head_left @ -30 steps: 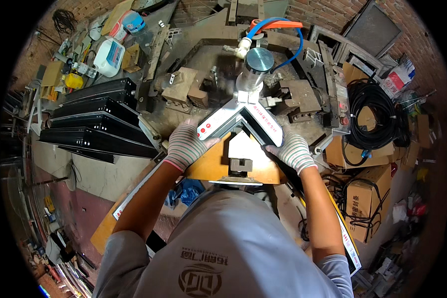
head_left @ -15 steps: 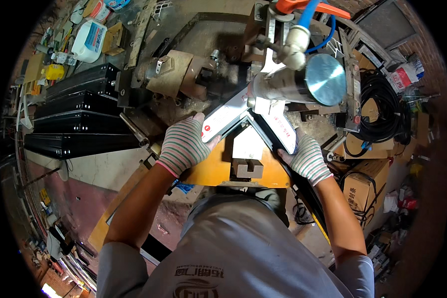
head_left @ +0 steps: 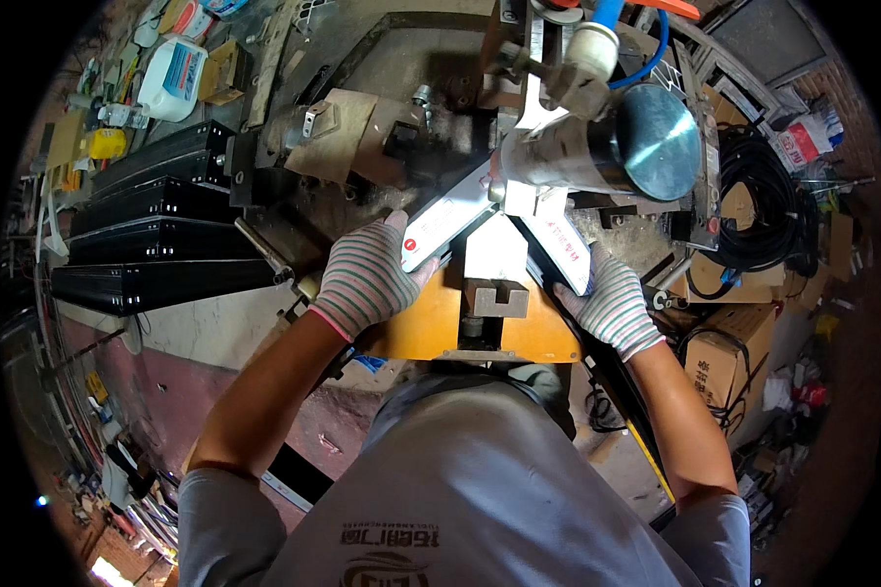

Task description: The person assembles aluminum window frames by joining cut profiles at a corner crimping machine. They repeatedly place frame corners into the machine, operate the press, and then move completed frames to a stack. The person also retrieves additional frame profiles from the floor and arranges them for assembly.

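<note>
Two frame profiles covered in white film meet at an angle under a machine head. My left gloved hand (head_left: pixel 367 279) is wrapped round the outer end of the left profile (head_left: pixel 448 217). Gripping the right profile (head_left: pixel 561 252) near its lower end is my right gloved hand (head_left: pixel 612 303). Both gloves are striped. Inside the angle, a pale pointed block (head_left: pixel 497 247) sits close up against the corner, with a notched metal piece (head_left: pixel 497 297) behind it. A thick metal cylinder (head_left: pixel 597 152) hangs over the corner and hides where the profiles join.
The yellow machine plate (head_left: pixel 416 328) lies between my forearms. Black profiles (head_left: pixel 157 284) are stacked at left, near a white jug (head_left: pixel 173 80). A coiled black hose (head_left: pixel 754 225) and a cardboard box (head_left: pixel 729 357) are at right. A blue air hose (head_left: pixel 646 64) runs above the cylinder.
The pointed block and notched piece have moved forward, away from my body, into the corner between the profiles. Both hands keep their grip. The view has shifted slightly.
</note>
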Tool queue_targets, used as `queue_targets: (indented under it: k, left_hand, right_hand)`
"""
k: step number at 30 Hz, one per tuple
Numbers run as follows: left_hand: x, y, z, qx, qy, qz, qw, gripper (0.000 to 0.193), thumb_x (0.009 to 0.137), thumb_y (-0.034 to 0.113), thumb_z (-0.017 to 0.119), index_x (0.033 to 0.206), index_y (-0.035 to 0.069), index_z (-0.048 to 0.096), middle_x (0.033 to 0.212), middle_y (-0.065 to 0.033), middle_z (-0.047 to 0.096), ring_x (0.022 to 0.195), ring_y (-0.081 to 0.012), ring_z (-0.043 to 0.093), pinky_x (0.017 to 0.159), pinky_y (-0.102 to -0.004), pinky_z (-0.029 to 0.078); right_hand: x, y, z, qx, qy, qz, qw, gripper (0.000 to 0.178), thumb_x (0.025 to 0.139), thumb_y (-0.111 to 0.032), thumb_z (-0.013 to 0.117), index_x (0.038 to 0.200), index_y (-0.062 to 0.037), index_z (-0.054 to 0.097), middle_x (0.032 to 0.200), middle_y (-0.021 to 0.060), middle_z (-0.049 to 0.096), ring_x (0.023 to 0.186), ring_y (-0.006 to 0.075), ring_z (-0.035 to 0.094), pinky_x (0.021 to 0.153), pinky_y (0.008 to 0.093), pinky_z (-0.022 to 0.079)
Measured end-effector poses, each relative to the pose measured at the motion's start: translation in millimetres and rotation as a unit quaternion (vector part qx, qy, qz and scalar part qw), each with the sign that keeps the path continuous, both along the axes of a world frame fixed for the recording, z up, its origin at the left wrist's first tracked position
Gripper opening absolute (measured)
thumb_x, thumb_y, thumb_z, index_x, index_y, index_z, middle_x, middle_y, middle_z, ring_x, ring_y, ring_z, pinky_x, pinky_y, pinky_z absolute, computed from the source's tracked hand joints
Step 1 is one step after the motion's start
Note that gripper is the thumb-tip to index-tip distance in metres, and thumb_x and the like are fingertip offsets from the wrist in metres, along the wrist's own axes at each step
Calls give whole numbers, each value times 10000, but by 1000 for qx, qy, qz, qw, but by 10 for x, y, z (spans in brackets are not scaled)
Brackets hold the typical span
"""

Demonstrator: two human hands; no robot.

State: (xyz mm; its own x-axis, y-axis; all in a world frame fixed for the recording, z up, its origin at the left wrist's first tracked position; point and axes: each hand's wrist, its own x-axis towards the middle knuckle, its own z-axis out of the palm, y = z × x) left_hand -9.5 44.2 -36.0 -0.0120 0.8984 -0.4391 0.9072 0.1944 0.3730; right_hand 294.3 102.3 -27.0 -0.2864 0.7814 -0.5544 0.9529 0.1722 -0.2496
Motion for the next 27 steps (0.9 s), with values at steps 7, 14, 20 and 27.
queue_targets:
  k: [7, 14, 20, 27]
  left_hand:
    - [-15, -153, 2, 47, -23, 9, 999, 463, 854, 385, 747, 1036, -12, 594, 922, -218, 691, 856, -365, 697, 780, -428, 562]
    - [-65, -91, -59, 62, -38, -6, 997, 500, 848, 387, 745, 1093, -25, 604, 967, -230, 691, 884, -384, 693, 796, -442, 561]
    - [-91, -171, -53, 69, -45, 4, 997, 474, 823, 367, 757, 1068, -11, 609, 973, -226, 688, 908, -390, 690, 811, -451, 561]
    - [-108, -205, -100, 104, -49, 2, 993, 451, 808, 352, 770, 1041, -7, 626, 957, -213, 692, 891, -384, 694, 812, -443, 565]
  right_hand:
    - [118, -147, -200, 9, 77, -36, 996, 568, 797, -218, 825, 1176, 96, 540, 978, 248, 703, 889, 273, 688, 829, 368, 547]
    - [246, -99, -411, -16, 141, -66, 988, 627, 819, -137, 822, 1289, 96, 478, 1126, 190, 673, 1015, 208, 634, 923, 345, 526]
    - [244, -140, -420, -29, 174, -86, 981, 586, 821, -89, 817, 1267, 70, 472, 1124, 150, 652, 1016, 174, 596, 914, 329, 516]
    - [108, -147, -256, -24, 161, -83, 983, 600, 815, -103, 820, 1276, 66, 475, 1102, 144, 665, 998, 176, 601, 920, 329, 510]
